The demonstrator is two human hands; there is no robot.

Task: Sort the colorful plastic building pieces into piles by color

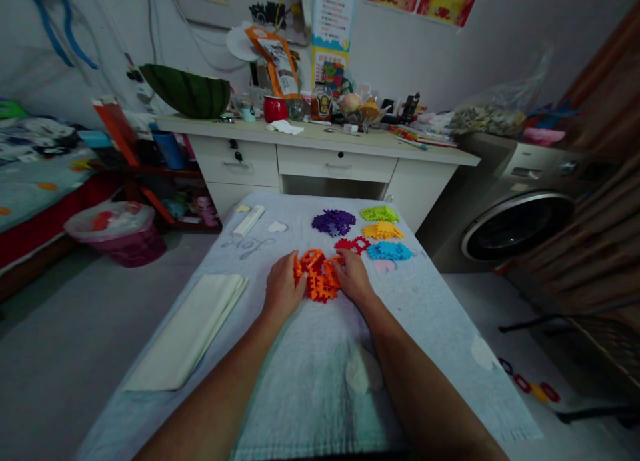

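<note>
Head view is showing six sorted piles beyond the orange pile [319, 278], which left hand [283, 290] and right hand [353, 279] are cupping, fingers loosely spread.

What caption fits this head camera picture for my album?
Left hand and right hand press around orange toy pieces beside purple and blue piles.

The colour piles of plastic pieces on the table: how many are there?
6. Orange pile between the left hand and right hand; purple pile, red pile, green pile, yellow pile and blue pile beyond. Hands may hide some orange pieces.
</note>
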